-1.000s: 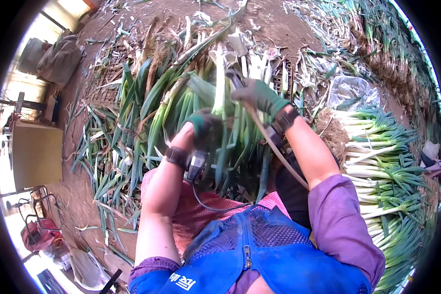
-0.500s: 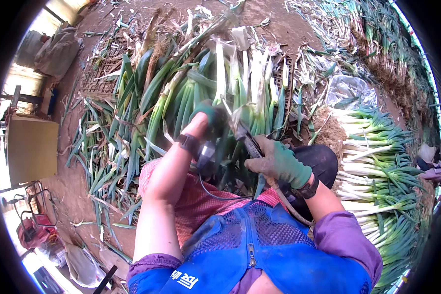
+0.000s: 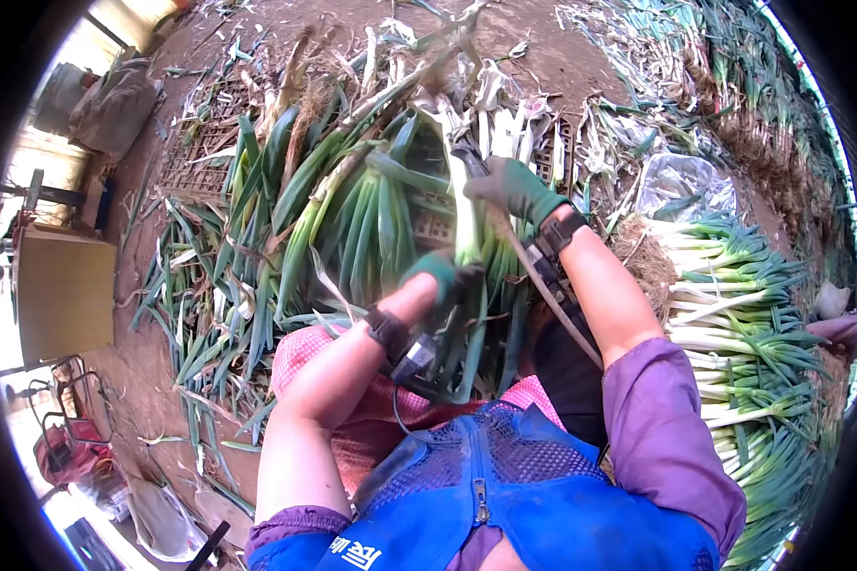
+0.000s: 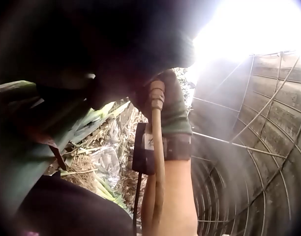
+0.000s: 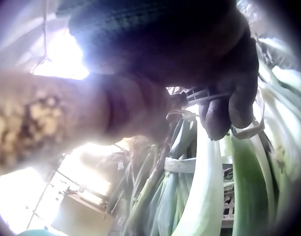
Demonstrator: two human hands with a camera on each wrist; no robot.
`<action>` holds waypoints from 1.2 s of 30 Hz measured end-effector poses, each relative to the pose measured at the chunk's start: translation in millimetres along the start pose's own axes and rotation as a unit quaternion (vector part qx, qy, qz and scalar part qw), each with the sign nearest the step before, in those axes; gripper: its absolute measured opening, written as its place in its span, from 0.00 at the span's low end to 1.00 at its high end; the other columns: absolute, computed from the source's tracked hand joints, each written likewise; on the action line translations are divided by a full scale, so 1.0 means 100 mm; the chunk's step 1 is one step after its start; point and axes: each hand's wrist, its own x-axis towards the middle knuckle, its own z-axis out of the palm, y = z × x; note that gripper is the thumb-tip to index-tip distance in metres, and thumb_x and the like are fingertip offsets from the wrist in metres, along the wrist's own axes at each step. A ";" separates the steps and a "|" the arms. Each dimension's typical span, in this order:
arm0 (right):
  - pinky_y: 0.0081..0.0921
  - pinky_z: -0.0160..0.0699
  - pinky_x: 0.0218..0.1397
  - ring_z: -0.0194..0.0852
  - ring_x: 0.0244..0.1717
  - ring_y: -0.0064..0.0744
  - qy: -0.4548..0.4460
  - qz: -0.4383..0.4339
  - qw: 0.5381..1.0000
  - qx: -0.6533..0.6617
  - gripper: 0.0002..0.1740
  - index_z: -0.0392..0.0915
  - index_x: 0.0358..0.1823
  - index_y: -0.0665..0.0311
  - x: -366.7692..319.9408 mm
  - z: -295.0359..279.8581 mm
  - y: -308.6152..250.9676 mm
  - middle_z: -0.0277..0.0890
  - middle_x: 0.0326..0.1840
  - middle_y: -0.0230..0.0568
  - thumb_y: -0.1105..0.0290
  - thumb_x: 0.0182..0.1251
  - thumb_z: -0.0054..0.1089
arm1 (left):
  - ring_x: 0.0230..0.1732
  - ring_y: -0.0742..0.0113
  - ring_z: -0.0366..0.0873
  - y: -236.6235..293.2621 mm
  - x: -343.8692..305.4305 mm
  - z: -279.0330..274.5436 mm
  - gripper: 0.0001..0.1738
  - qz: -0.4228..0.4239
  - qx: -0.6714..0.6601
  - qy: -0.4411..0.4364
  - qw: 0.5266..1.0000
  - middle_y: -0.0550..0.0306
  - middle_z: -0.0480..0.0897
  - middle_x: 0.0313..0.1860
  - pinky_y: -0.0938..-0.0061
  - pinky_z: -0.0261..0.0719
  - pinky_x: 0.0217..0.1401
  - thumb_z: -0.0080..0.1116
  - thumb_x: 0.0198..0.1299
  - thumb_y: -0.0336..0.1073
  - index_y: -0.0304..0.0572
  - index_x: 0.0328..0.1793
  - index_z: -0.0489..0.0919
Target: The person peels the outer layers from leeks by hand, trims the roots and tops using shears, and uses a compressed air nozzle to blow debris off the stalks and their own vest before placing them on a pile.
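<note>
In the head view the gloved left hand [image 3: 440, 278] grips a green onion stalk [image 3: 467, 214] where white turns to green, its root end pointing away from the body. The gloved right hand [image 3: 516, 188] holds a nozzle tool [image 3: 470, 160] joined to a tan hose [image 3: 533, 276], its tip against the white stalk. In the left wrist view the hose [image 4: 158, 147] runs from a fitting below the right hand. The right wrist view shows the right hand's fingers [image 5: 217, 115] curled beside the white stalk [image 5: 203, 182].
Untrimmed onions [image 3: 257, 209] lie over crates in front and left. Cleaned onions [image 3: 724, 319] are stacked at the right, near a clear plastic bag [image 3: 686, 183]. Peelings litter the soil. A yellowish box [image 3: 67, 295] stands at the far left.
The right hand has moved forward again with the nozzle, up to the stalk. The left hand has shifted right and toward the body, and the stalk it grips has moved right.
</note>
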 end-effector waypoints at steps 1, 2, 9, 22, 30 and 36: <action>0.37 0.81 0.51 0.85 0.44 0.52 -0.008 0.007 1.000 0.007 0.34 0.81 0.44 0.79 0.03 -0.03 -0.02 0.84 0.40 0.65 0.49 0.51 0.60 | 0.35 0.64 0.83 0.07 -0.12 0.01 0.29 -0.010 -0.008 -0.005 1.000 0.50 0.87 0.37 0.64 0.79 0.43 0.66 0.61 0.58 0.40 0.55 0.84; 0.37 0.81 0.52 0.85 0.45 0.52 -0.016 0.014 1.000 0.014 0.34 0.81 0.44 0.80 0.04 -0.04 -0.03 0.83 0.40 0.65 0.50 0.51 0.61 | 0.35 0.64 0.83 0.19 -0.20 -0.02 0.29 -0.030 -0.008 -0.005 1.000 0.50 0.87 0.37 0.65 0.79 0.43 0.66 0.62 0.58 0.40 0.55 0.84; 0.37 0.81 0.50 0.86 0.42 0.50 -0.051 0.017 0.999 -0.008 0.33 0.81 0.46 0.76 -0.15 -0.04 0.05 0.85 0.40 0.60 0.50 0.50 0.62 | 0.33 0.73 0.75 0.20 -0.23 0.02 0.24 -0.053 -0.083 -0.008 0.995 0.58 0.84 0.35 0.71 0.76 0.39 0.66 0.64 0.51 0.37 0.54 0.83; 0.36 0.81 0.51 0.86 0.43 0.48 -0.072 0.027 0.997 0.026 0.34 0.82 0.46 0.74 -0.47 -0.13 -0.03 0.84 0.42 0.60 0.46 0.52 0.62 | 0.28 0.82 0.70 0.26 -0.26 -0.10 0.16 -0.001 -0.291 -0.062 0.955 0.69 0.80 0.31 0.79 0.69 0.28 0.58 0.73 0.49 0.46 0.44 0.81; 0.39 0.80 0.49 0.82 0.39 0.46 -0.143 0.086 0.985 0.041 0.31 0.77 0.50 0.69 -1.05 -0.03 -0.03 0.82 0.37 0.52 0.49 0.55 0.64 | 0.54 0.42 0.83 0.14 0.24 -1.04 0.27 0.017 0.262 0.292 0.920 0.38 0.85 0.52 0.55 0.79 0.58 0.65 0.59 0.54 0.42 0.57 0.82; 0.40 0.79 0.52 0.83 0.46 0.51 -0.140 0.036 0.986 0.088 0.34 0.78 0.53 0.64 -1.63 0.31 0.13 0.83 0.43 0.55 0.46 0.51 0.68 | 0.74 0.41 0.66 -0.70 0.29 -1.97 0.48 -0.182 0.254 0.352 0.883 0.44 0.68 0.75 0.51 0.66 0.76 0.71 0.50 0.53 0.52 0.78 0.64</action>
